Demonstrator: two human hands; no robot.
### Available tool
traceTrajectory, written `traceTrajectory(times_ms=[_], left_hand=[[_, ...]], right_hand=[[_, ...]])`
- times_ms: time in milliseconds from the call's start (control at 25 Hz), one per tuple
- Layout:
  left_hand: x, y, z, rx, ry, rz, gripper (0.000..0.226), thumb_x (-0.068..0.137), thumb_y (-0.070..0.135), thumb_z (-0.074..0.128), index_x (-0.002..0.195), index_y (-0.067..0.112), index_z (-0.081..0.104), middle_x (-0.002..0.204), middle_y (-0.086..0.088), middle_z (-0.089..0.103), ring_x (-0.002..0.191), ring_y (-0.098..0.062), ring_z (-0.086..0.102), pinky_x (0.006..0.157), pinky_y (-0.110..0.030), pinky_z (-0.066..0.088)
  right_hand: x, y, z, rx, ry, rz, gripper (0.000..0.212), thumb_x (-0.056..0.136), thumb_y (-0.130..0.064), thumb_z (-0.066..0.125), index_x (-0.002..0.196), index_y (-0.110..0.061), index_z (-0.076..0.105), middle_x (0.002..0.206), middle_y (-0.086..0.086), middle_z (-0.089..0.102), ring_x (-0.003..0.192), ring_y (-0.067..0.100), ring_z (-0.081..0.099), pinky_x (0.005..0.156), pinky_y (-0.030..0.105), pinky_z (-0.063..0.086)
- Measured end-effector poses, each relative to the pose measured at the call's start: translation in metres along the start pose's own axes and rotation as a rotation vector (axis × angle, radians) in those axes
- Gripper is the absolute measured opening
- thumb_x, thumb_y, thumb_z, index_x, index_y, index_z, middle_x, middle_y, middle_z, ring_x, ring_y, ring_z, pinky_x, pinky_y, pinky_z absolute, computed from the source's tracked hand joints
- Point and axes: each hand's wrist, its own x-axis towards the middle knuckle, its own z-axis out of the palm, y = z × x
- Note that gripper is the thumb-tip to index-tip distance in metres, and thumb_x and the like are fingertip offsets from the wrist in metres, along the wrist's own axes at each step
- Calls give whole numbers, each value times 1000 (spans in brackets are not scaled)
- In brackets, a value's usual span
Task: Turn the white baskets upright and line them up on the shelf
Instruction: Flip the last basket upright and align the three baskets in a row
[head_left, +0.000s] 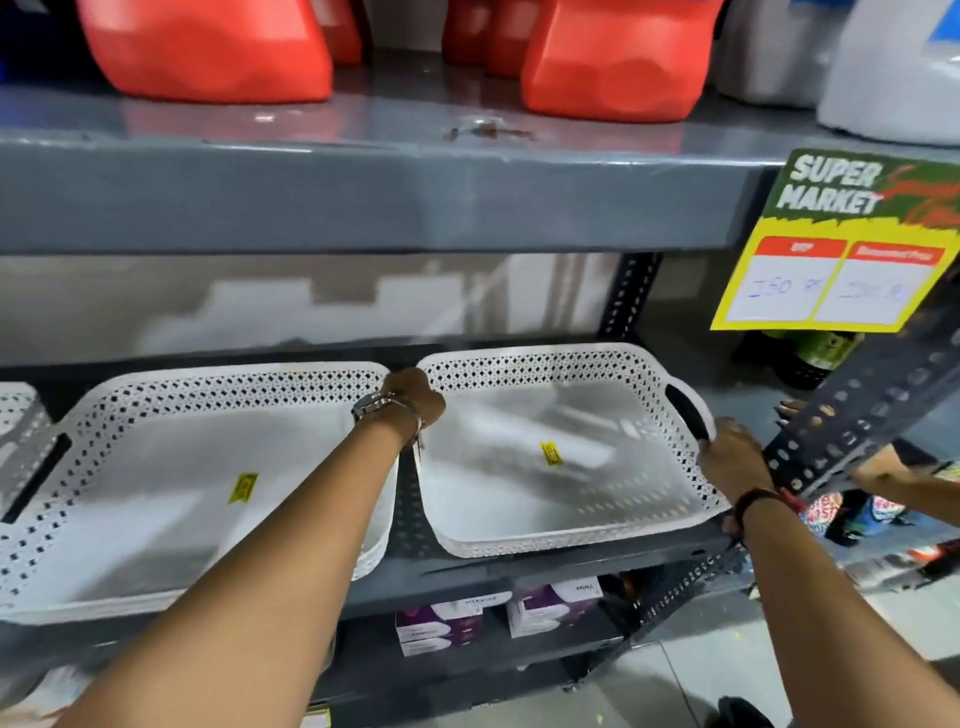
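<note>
Head view looks down at a grey metal shelf (519, 571) where two white perforated baskets sit upright, side by side, with a narrow gap between them. Both hands hold the right-hand basket (561, 457): the left hand (413, 400), with a wristwatch (371, 405) on its wrist, grips the basket's far left corner at the rim, fingers curled over the edge, right in the gap beside the left-hand basket (182, 483). The right hand (732, 452), with a dark band on its wrist, is closed on the right side of the same basket, just below its looped handle (691, 405), hard against the perforated shelf upright (857, 415). Each basket has a yellow sticker on its floor. A third white basket (21, 431) shows partly at the left edge of the frame. Red plastic containers (208, 47) stand on the shelf above, and a yellow price sign (841, 244) reading "SUPER MARKET" hangs from its front edge at right.
</note>
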Motion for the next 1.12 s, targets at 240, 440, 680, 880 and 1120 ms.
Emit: traceTrajectory(times_ms=[240,440,680,880,1120], left_hand=[[-24,-73,-31,101,436,55,40,93,17,41,129,3,49,133,-19,54,123,-36,50,104,-40,38],[-51,-220,-53,395,339,-190,60,95,28,33,149,10,13,160,-11,9,148,-27,8,120,-45,3],[-65,-332,-60,83,264,-343,60,98,30,28,149,4,10,158,-18,11,142,-39,22,116,-49,22],[-63,-335,-54,0,224,-215,67,91,2,39,148,0,4,148,-23,29,122,-43,49,98,-47,45],[-53,-330,-61,-68,294,-193,42,93,3,35,134,-6,32,132,-29,43,114,-47,52,89,-51,46]], right_hand=[[-86,-153,58,131,-131,-482,54,96,-30,34,140,0,27,150,18,30,139,28,27,113,27,20],[-144,-219,116,131,-401,-431,69,92,-45,37,144,-4,16,152,15,28,137,29,31,112,34,28],[-171,-235,135,7,-230,-359,55,96,-15,32,145,-3,10,151,18,25,133,33,35,106,39,36],[-178,-239,136,-38,-203,-356,64,87,9,30,146,-8,9,151,16,25,135,32,32,106,38,35],[-171,-234,137,-51,-161,-368,48,92,-2,33,139,-5,25,139,23,42,122,39,46,94,45,44]])
